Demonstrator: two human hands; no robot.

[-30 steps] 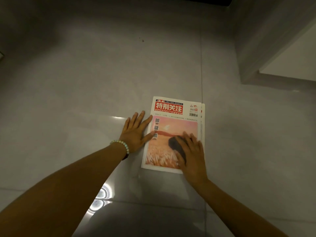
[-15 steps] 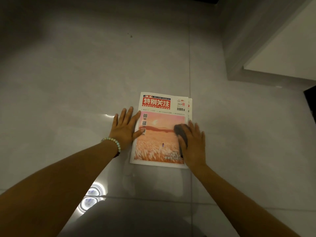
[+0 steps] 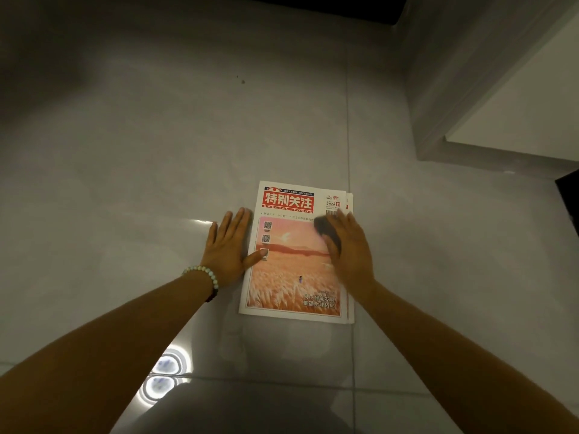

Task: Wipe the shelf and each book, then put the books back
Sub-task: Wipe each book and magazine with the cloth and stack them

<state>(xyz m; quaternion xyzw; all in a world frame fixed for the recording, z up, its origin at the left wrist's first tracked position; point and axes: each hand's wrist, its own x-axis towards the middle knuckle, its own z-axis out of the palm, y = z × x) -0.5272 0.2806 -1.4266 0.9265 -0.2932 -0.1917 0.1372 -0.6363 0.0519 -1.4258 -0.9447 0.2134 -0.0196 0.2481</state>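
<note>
Pressing the cloth [image 3: 327, 231] under flat fingers [image 3: 349, 225], right hand [image 3: 352, 250] slid up the magazine [image 3: 291, 277].

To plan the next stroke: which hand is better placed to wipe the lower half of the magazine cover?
Right. The right hand presses the dark cloth on the magazine, near its top right. The left hand lies flat at the left edge, thumb on the cover, without cloth.
</note>
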